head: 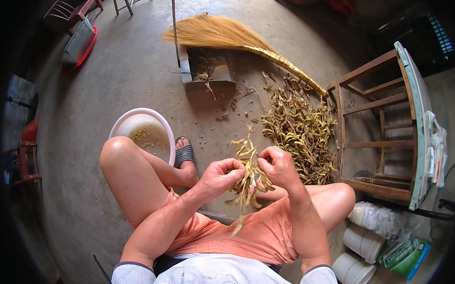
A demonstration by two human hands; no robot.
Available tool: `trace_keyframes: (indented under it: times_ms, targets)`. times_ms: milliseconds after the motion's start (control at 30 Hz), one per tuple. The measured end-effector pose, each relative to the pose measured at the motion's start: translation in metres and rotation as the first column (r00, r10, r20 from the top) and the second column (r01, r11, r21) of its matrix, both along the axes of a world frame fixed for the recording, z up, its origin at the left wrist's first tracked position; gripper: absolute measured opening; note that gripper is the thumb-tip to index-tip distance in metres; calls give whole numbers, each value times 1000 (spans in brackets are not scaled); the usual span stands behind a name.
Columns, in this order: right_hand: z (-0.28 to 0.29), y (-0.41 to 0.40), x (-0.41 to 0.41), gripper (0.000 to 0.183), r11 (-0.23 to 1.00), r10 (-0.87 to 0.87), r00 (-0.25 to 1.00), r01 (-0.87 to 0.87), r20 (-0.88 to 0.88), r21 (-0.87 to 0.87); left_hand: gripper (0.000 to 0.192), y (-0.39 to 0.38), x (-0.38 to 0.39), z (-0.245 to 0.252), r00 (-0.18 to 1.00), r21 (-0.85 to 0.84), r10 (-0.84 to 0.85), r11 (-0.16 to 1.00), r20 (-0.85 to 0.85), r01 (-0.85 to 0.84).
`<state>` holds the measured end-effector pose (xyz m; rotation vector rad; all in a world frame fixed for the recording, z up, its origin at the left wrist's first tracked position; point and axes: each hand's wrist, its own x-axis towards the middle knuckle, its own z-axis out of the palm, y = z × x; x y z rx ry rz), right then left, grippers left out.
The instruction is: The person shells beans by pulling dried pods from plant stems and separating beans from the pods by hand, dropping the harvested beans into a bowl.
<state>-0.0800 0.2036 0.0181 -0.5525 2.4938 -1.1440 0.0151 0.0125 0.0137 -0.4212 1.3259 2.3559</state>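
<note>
Between my hands, above my lap, is a dried bean stalk with pods (247, 179). My left hand (224, 176) pinches it from the left side with thumb and forefinger. On its right side my right hand (279, 166) has thumb and forefinger together at a pod; whatever lies between those fingertips is too small to tell. A pile of dried bean plants (300, 128) lies on the floor beyond my right hand. Beside my left foot stands a pale plastic basin (116, 125), partly hidden by my leg, with yellowish beans (140, 135) in it.
A metal dustpan (210, 83) holding plant debris lies ahead, with a straw broom (223, 31) behind it. At the right a wooden-framed stool or small table (379, 144) lies on its side. White buckets (362, 242) and a green package (402, 254) are at the lower right.
</note>
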Motion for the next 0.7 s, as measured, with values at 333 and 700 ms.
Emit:
trace_keyframes:
  times_ms: [333,700]
  targets:
    - [15,-2,2,12,713,123,480,567,869,-414,19,-12,-12,-30,917,-451,361,799,-171,-398]
    - [17,-11,11,11,595,155,427,679,891,-429,10,-40,-19,5,702,-129,712,699,27,-704]
